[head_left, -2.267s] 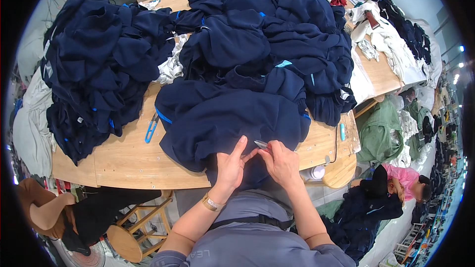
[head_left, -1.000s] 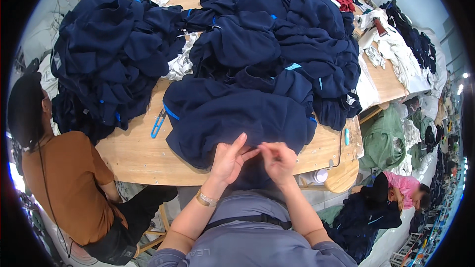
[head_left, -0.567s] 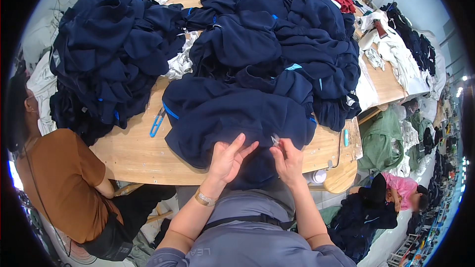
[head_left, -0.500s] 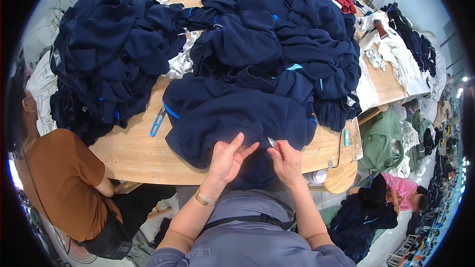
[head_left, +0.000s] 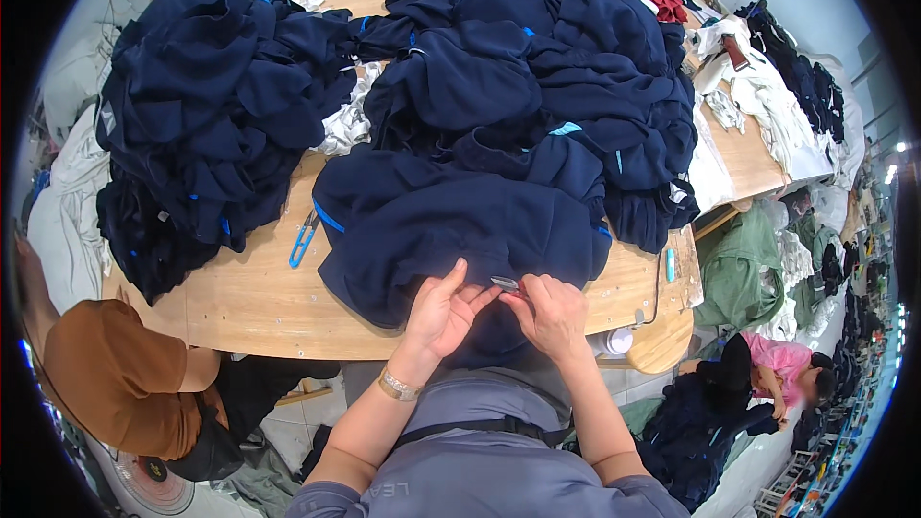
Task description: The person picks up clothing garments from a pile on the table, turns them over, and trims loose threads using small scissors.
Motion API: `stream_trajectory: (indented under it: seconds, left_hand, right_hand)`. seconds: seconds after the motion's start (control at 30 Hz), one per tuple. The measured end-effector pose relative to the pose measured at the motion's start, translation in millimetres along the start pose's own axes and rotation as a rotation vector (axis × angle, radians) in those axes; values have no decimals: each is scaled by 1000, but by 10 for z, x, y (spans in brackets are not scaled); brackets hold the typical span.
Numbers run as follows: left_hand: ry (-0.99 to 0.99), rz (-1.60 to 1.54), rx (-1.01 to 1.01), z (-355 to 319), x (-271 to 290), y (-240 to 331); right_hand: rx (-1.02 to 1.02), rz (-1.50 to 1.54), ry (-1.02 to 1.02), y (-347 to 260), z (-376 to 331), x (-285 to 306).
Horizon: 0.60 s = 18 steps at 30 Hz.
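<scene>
A dark navy garment (head_left: 432, 216) with bright blue trim lies bunched at the table's near edge, partly draping toward my lap. Over its near part, my left hand (head_left: 439, 317) is palm up with its thumb raised and fingers apart, holding nothing I can see. My right hand (head_left: 554, 315) is closed around small thread snips (head_left: 505, 283) with metal blades and a reddish handle. Their blades point left, close above my left fingertips; whether they touch is unclear. Most of the snips' handle is hidden inside my right fingers.
Blue-handled snips (head_left: 303, 240) lie on the wooden table (head_left: 249, 307) left of the garment. Large navy garment piles (head_left: 221, 86) cover the far side. A white round container (head_left: 617, 341) is beside my right wrist. A person in brown (head_left: 120, 374) sits close at left; another in pink (head_left: 775, 364) is at right.
My right hand has turned and brought the snips' blades leftward, nearer my left fingers. My left hand has barely moved. The person in brown has leaned lower and away from the table.
</scene>
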<state>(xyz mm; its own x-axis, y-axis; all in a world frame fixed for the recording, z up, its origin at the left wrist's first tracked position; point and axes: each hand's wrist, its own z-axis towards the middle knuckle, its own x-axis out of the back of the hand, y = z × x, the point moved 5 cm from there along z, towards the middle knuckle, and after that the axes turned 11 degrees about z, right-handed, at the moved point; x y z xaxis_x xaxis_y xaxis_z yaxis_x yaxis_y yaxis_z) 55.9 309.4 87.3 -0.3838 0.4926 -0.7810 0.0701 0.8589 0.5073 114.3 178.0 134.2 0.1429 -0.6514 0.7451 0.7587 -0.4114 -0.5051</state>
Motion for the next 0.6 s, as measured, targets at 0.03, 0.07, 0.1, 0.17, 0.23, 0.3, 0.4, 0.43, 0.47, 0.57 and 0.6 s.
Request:
stream_trajectory:
  seconds: [0.03, 0.07, 0.1, 0.17, 0.23, 0.3, 0.4, 0.43, 0.47, 0.57, 0.6]
  left_hand:
    - [-10, -24, 13, 3, 5, -15]
    - [-19, -48, 26, 5, 4, -26]
    - [-19, -48, 26, 2, -2, -25]
    - [-18, -49, 35, -10, -24, -20]
    - [-17, -38, 30, -13, -38, -11]
    - [-16, -27, 25, -11, -37, -14]
    - [-20, -2, -4, -11, -31, -17]
    - [-17, 13, -5, -19, -46, -14]
    - [-14, 27, -6, -23, -52, -13]
    - [-19, 22, -10, -14, -43, -33]
    - [-18, 21, -11, -15, -43, -34]
  right_hand:
    - [6, -10, -4, 0, 1, 4]
    - [12, -21, -9, 0, 3, 7]
    - [12, -20, -9, 1, 4, 11]
    - [26, -30, -16, -2, 8, 15]
    - [33, -30, -18, 5, 11, 15]
    - [41, -29, -21, 2, 19, 16]
    - [54, -29, -18, -20, 42, 31]
    - [61, -33, -19, -25, 49, 34]
    - [68, -37, -20, -29, 52, 34]
    - [62, -46, -29, -10, 38, 22]
    - [63, -45, -30, -6, 35, 20]
